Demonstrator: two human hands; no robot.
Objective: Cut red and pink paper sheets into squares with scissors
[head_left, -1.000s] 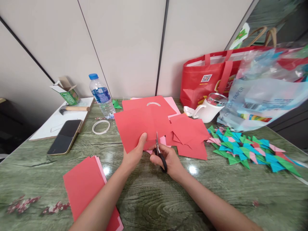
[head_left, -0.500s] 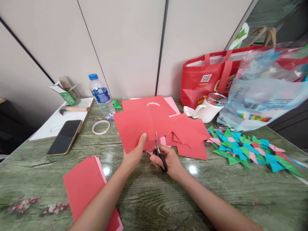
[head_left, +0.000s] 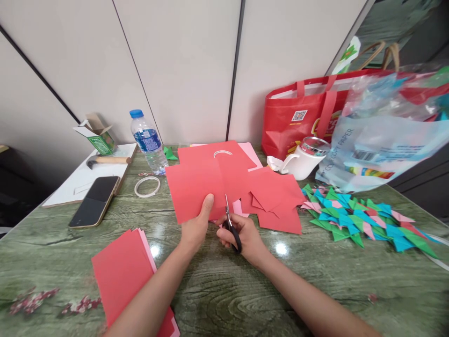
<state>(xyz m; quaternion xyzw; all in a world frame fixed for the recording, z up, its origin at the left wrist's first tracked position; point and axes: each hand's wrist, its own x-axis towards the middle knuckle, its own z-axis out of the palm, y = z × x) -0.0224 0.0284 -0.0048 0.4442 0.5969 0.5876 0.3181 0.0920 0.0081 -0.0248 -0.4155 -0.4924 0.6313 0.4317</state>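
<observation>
My left hand (head_left: 198, 222) grips a creased sheet of red paper (head_left: 194, 185), thumb on top and the other fingers hidden beneath. In my right hand (head_left: 243, 234) is a pair of scissors (head_left: 231, 230) with black handles, its blades pointing away from me at the sheet's near edge, close to the crease. Whether the blades are fully closed is hard to see. Cut red paper pieces (head_left: 280, 220) lie just right of the scissors, and more red paper (head_left: 196, 152) lies behind the held sheet. A stack of red and pink paper (head_left: 119, 271) rests partly under my left forearm.
At left are a phone (head_left: 94, 201), a hammer (head_left: 108, 160), a small green box (head_left: 101, 140), a water bottle (head_left: 149, 145) and a tape roll (head_left: 147, 186). At right stand a white mug (head_left: 303, 161), a red bag (head_left: 284, 121), a plastic bag (head_left: 386, 145) and folded paper pieces (head_left: 351, 215).
The scissors and my right hand have shifted slightly left along the sheet's near edge. My left hand keeps its hold on the red paper, which has barely moved.
</observation>
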